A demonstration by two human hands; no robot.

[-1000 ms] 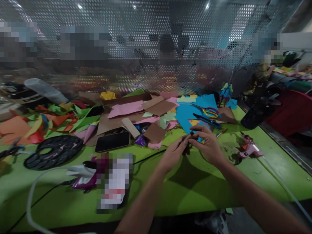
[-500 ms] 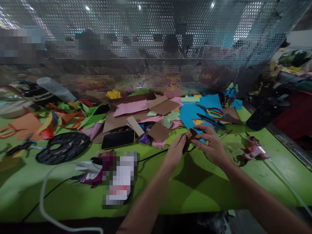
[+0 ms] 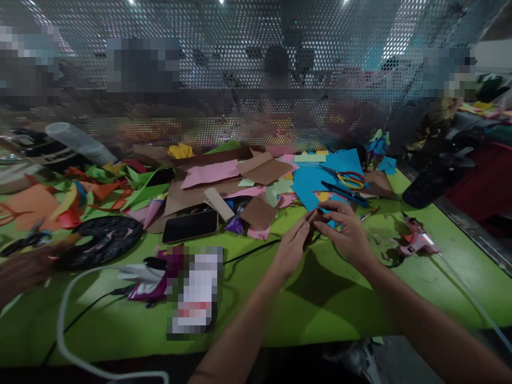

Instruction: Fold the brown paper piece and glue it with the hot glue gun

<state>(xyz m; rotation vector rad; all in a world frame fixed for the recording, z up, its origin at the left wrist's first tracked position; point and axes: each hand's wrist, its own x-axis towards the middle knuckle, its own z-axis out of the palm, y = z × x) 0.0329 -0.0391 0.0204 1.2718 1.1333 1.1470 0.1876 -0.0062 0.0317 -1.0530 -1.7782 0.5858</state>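
Fingers [image 3: 325,229] around brown paper [image 3: 315,215] (small)

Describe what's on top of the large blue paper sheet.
Scissors and a dark, blue-handled tool lie across the sheet, with a pale green strip at its far edge. Surface beneath them is covered; the right hand hides part of the near side.

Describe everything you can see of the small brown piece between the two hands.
The brown piece is small and matte, seemingly paper or thin card, and looks folded or curled, with a lighter upper face and darker shaded parts. It is held up above the green table. The left hand grips it from its left; the right hand has its fingertips at the right side, though whether they pinch it is unclear. Fingers hide its full outline.
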